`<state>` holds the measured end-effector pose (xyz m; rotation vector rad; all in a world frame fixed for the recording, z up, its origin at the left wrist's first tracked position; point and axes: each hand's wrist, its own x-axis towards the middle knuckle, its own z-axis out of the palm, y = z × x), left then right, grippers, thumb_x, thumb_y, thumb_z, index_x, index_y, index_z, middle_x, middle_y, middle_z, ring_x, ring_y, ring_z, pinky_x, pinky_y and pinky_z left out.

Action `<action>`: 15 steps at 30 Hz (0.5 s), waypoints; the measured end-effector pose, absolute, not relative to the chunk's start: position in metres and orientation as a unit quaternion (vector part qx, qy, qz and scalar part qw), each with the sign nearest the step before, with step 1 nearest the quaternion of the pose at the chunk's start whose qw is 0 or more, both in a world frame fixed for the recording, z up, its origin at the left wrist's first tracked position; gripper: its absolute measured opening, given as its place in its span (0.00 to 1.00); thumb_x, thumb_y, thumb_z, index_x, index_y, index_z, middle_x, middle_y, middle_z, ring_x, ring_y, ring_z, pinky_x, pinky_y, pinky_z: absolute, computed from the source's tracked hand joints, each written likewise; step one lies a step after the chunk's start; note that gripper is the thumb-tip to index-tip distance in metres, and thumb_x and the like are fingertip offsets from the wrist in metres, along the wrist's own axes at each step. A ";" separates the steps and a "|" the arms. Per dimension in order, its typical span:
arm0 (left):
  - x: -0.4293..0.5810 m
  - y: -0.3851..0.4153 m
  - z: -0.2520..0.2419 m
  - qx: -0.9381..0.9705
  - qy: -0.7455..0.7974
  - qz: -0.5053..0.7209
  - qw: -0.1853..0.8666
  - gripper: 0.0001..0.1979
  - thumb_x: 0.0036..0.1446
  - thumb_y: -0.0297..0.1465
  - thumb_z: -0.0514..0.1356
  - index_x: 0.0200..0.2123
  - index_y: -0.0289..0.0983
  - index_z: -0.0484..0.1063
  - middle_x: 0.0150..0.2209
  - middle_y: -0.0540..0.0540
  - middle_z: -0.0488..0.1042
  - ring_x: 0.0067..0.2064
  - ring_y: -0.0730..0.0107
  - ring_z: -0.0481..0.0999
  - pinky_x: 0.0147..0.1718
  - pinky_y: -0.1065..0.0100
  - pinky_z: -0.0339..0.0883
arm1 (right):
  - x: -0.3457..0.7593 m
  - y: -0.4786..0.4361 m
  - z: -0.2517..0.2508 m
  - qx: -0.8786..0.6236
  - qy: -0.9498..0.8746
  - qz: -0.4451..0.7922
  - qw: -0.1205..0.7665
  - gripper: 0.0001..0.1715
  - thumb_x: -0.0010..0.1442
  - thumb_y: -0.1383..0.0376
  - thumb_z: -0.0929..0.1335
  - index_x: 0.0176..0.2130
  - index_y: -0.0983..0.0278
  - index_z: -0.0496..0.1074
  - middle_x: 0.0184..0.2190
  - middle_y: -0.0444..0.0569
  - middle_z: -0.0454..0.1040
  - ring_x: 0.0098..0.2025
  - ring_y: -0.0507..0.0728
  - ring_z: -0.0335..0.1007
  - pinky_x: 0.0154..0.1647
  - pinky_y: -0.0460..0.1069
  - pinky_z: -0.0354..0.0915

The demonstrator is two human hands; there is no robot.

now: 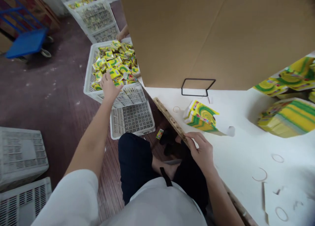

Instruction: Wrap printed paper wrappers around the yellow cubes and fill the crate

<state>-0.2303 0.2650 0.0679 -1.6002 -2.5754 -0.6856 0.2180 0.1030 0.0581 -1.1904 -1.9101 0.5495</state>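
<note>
My left hand (109, 87) reaches over the near rim of a white plastic crate (90, 71), its fingers spread on the small yellow-green packets (114, 62) heaped inside. Whether the fingers grip a packet cannot be made out. My right hand (200, 150) rests at the worn wooden edge (171, 119) of the white table (246, 147), fingers bent over it, thumb side toward the edge. An open yellow-green display box (203, 116) stands on the table beyond my right hand, next to a black wire stand (198, 88).
A large cardboard panel (209, 38) rises behind the table. More yellow-green boxes (290, 117) are at the right. Another person's hand (123, 33) is by the crate's far side. Stacked crates (98, 19), a blue trolley (27, 42) and a lower crate (133, 119) stand on the floor.
</note>
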 end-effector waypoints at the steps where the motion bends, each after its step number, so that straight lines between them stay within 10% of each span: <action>1: -0.221 0.255 0.048 -0.518 -0.830 -0.205 -0.004 0.46 0.62 0.47 0.63 0.69 0.24 0.45 0.70 0.33 0.53 0.71 0.44 0.52 0.69 0.44 0.46 | 0.217 0.103 0.055 -0.472 -0.752 0.220 0.404 0.09 0.67 0.69 0.67 0.42 0.58 0.77 0.37 0.49 0.80 0.40 0.57 0.79 0.44 0.53 0.76; 8: -0.151 0.134 -0.090 -0.543 -0.801 0.007 -0.253 0.37 0.49 0.36 0.73 0.60 0.32 0.67 0.59 0.34 0.73 0.62 0.48 0.71 0.60 0.56 0.65 | 0.211 0.107 0.036 -0.430 -0.758 0.289 0.396 0.11 0.67 0.70 0.67 0.44 0.59 0.78 0.40 0.49 0.80 0.44 0.56 0.78 0.48 0.54 0.75; 15: -0.156 0.159 -0.164 -0.532 -0.778 0.099 -0.320 0.29 0.64 0.38 0.62 0.64 0.32 0.63 0.62 0.34 0.70 0.62 0.53 0.70 0.61 0.54 0.64 | 0.211 0.111 0.030 -0.493 -0.770 0.216 0.343 0.11 0.66 0.69 0.69 0.48 0.61 0.76 0.44 0.52 0.78 0.47 0.58 0.75 0.49 0.55 0.74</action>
